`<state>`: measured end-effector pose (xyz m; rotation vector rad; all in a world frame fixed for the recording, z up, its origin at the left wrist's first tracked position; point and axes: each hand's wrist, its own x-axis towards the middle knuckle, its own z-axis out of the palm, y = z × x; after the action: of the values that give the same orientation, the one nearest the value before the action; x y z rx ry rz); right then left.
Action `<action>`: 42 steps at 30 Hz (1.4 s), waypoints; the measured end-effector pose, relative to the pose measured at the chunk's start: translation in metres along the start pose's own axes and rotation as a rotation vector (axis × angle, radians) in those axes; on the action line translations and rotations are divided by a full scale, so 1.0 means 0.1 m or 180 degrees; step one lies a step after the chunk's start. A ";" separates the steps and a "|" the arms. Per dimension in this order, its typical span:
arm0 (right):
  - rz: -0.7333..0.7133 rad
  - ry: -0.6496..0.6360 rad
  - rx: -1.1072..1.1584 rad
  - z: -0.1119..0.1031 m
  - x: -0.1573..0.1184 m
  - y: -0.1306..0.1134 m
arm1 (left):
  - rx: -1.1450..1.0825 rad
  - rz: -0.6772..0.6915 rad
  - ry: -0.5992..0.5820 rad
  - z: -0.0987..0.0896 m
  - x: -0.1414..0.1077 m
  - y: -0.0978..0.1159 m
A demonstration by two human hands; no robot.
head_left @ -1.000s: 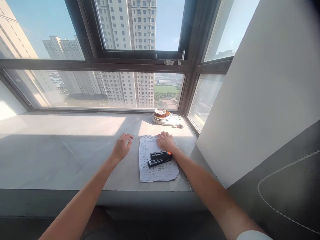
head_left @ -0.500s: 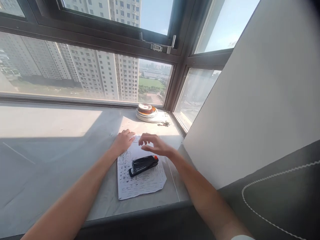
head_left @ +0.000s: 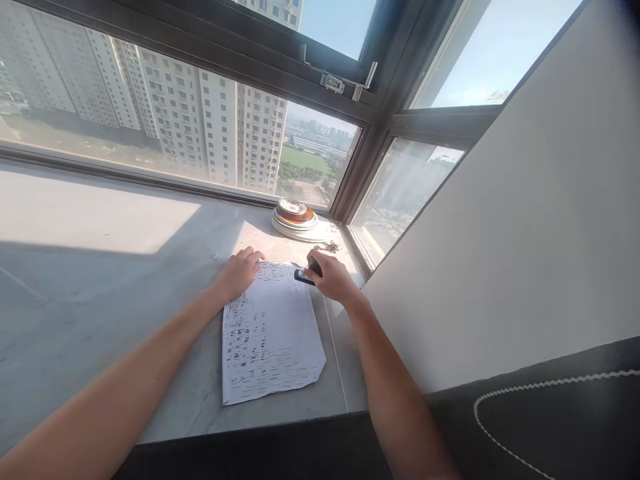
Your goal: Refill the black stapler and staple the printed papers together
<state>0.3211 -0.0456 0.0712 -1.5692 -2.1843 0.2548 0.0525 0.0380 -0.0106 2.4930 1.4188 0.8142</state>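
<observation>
A black stapler [head_left: 303,276] is in my right hand [head_left: 334,275], its fingers wrapped round it at the upper right corner of the handwritten paper [head_left: 280,333]. The stapler's nose points left over the paper's top edge; whether it grips the sheet I cannot tell, and my fingers hide its rear. My left hand [head_left: 241,272] rests on the paper's upper left corner, fingers stretched out to the right along the edge. Its thumb is mostly hidden. The paper lies flat, covered with rows of dark writing and short lines, its lower right corner cut or folded off.
Rolls of tape [head_left: 295,217] are stacked by the window corner, with a small dark tangled item [head_left: 327,247] in front. A white panel [head_left: 500,233] slants up on the right. The grey sill [head_left: 150,293] ends at a dark front edge; a beaded chain [head_left: 480,400] hangs lower right.
My right hand has taken hold of the stapler and carried it from the middle of the paper to its upper right corner. My left hand stays at the upper left. The view has tilted.
</observation>
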 end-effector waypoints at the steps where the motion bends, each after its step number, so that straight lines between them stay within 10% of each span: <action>1: 0.0137 0.0030 -0.0098 -0.01 0.02 0.10 | -0.0004 -0.0018 0.0004 -0.01 0.00 0.00; 16: -0.0325 -0.0815 0.0007 0.03 0.02 0.26 | 0.0219 0.0272 0.0274 -0.08 -0.02 0.15; 24: -0.0379 -0.0590 0.0152 0.08 0.04 0.22 | -0.0708 0.1418 -0.1157 0.03 -0.12 0.39; 42: 0.0582 -0.0194 -0.0397 0.30 0.10 0.04 | -0.1111 0.1679 -0.1252 -0.06 -0.16 0.48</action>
<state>0.3083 -0.0317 0.0460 -1.8565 -2.1398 0.2287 0.0785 -0.0021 0.0074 2.5684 0.4530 0.5340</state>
